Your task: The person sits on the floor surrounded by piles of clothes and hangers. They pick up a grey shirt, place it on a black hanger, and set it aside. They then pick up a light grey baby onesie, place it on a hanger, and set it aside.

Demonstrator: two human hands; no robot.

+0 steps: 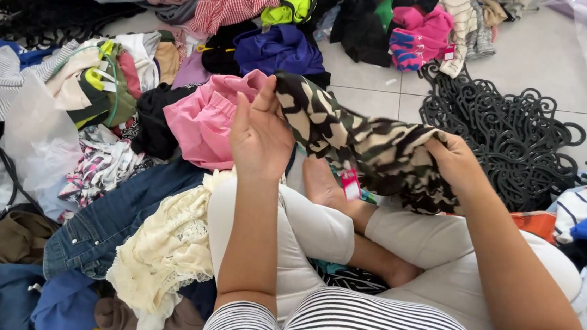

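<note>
Seated on the floor (529, 58) w/ legs crossed, the person stretches a camo garment (366, 146) above the lap, left hand (260, 137) & right hand (458, 162) each closed on an edge, prob. to spread it flat, pink top (202, 118) just left.

Your left hand (260, 137) and right hand (458, 162) each pinch one end of a camouflage garment (366, 146) above your crossed legs. Pink garment (205, 118) just beside left hand; black hangers (515, 135) on tiled floor (583, 91) near right hand.
</note>
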